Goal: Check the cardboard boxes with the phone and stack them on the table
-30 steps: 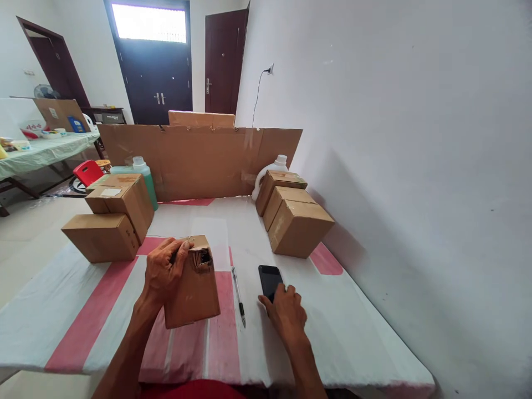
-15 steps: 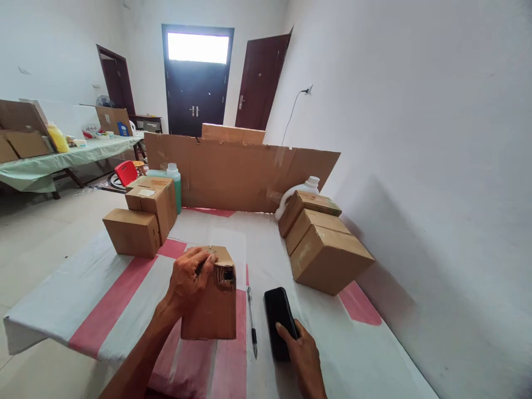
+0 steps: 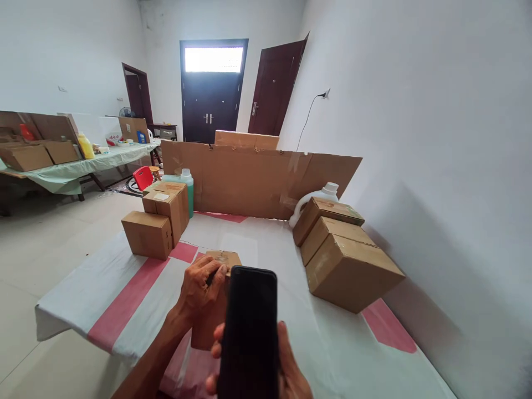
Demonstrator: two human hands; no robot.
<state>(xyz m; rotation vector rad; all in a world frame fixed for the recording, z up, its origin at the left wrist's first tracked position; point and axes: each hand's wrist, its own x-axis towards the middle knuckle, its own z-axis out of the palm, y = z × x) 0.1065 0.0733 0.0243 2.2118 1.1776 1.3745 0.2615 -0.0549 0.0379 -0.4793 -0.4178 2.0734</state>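
In the lower middle of the head view, my right hand holds up a black smartphone, thumb along one side and fingertips around the other. Its screen is dark. My left hand is closed over the upper part of a small cardboard box standing on the table. The fingers and thumb press at its top edge. The phone hides the right side of this box, including the hole there, and the pen on the cloth is out of sight.
Several cardboard boxes stand at the left and right of the cloth-covered table. Behind them are a green bottle, a white jug and an upright cardboard panel. A wall runs along the right.
My right hand has lifted the phone from the table and brought it up and left, in front of the box. My left hand stays on the box. The view has shifted slightly.
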